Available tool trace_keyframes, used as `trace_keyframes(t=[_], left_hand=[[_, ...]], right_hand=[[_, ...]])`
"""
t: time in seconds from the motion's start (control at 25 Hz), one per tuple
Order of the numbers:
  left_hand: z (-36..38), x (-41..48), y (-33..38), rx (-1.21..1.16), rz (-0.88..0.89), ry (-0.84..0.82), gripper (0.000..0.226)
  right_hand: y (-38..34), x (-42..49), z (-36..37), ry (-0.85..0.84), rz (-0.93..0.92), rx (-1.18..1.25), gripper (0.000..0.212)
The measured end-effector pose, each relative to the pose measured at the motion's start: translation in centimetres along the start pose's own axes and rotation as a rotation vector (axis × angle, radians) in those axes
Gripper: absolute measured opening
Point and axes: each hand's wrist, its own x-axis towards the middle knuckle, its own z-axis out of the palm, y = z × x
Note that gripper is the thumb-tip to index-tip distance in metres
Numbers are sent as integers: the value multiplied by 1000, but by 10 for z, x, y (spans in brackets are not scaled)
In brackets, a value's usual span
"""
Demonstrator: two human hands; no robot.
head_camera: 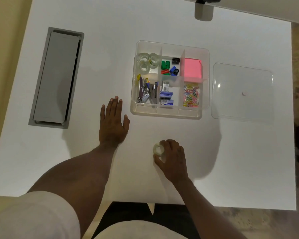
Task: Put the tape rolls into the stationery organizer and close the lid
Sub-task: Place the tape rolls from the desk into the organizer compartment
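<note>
A clear stationery organizer [204, 54] sits open on the white table, divided into several compartments. Three clear tape rolls [148, 62] lie in its far left compartment. Its clear lid [242, 91] lies flat on the table to the right of it. My right hand [171, 157] is near the table's front, fingers closed around one more clear tape roll [157, 150]. My left hand [113, 120] rests flat on the table, fingers spread, just left of the organizer's near corner.
Staplers [148, 91], staple boxes [166, 96], coloured paper clips [191, 95], sharpeners [170, 67] and a pink note pad [192, 69] fill the other compartments. A grey cable hatch [56, 77] is set into the table at the left. A dark object [203, 12] stands at the far edge.
</note>
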Motion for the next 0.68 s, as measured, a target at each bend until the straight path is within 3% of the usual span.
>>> trace_keyframes(t=[0.32, 0.68], left_hand=[[-1, 0, 0, 1, -17, -41, 66], [2, 1, -2, 5, -13, -39, 66]], right_hand=[[-21, 39, -12, 111, -26, 126, 55], [-39, 192, -90, 216, -213, 188, 50]])
